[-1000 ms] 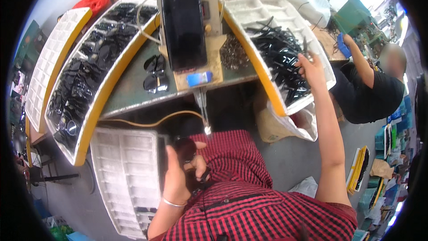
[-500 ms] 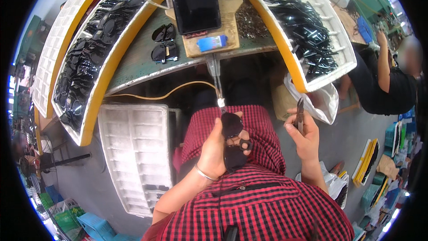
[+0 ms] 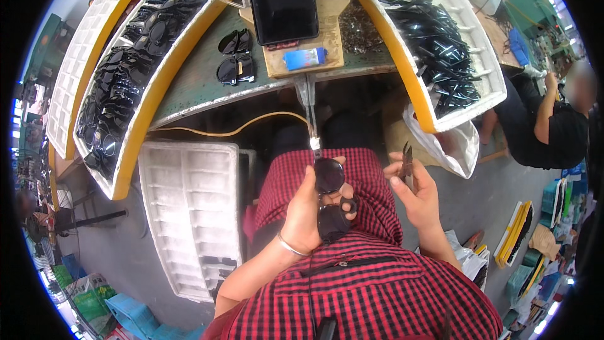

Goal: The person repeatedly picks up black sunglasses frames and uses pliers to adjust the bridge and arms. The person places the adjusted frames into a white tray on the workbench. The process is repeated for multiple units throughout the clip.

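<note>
Over my lap, my left hand is closed on a pair of dark sunglasses, turned so one lens lies above the other. A small dark piece shows by its fingertips; I cannot make out what it is. To the right, apart from the glasses, my right hand grips small pliers with their jaws pointing up. Just beyond the upper lens hangs a metal nozzle-like fitting below the bench edge; whether it touches the frame I cannot tell.
Foam trays hold many sunglasses at left and dark temple arms at right. Another pair lies on the bench, near a dark-screened device and blue box. A white tray stands lower left. A person sits far right.
My right hand has moved left with the pliers, closer to the sunglasses. My left hand keeps its hold, nearly still. The whole view has shifted slightly.
</note>
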`<state>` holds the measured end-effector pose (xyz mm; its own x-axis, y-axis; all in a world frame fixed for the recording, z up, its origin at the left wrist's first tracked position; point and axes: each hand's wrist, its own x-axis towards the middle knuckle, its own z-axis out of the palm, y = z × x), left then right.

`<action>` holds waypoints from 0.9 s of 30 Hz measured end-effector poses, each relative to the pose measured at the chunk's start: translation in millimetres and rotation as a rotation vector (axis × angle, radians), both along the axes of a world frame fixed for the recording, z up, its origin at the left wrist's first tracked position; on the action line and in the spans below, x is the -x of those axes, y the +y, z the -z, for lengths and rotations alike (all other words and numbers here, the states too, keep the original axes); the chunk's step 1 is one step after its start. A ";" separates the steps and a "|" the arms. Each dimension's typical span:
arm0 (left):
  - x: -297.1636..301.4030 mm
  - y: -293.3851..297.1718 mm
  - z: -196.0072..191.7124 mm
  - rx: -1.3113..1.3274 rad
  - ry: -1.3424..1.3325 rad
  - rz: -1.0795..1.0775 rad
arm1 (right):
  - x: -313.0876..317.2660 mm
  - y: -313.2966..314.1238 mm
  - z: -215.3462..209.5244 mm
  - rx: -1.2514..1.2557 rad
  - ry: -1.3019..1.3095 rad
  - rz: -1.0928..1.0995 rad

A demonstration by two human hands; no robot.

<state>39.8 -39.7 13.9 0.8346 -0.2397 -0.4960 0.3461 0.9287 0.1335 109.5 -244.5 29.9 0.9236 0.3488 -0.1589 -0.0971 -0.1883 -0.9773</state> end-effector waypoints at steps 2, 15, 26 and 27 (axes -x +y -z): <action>0.2 0.0 0.2 -0.001 -0.013 -0.004 | 0.0 1.6 6.1 -0.014 0.010 0.002; 0.5 0.6 1.7 0.001 -0.036 0.000 | 1.0 6.2 12.5 0.045 0.043 -0.031; 3.8 0.1 -0.2 0.027 0.147 0.112 | 1.5 11.6 -1.5 0.368 -0.339 -0.201; 6.1 -1.0 -3.6 -0.020 0.153 0.167 | -0.3 15.5 -10.7 0.489 -0.429 -0.249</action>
<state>33.7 -40.7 17.5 0.6988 -0.3566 -0.6201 0.5122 0.8546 0.0857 109.8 -229.0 40.6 0.8418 0.5398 0.0095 0.3819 -0.5829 -0.7172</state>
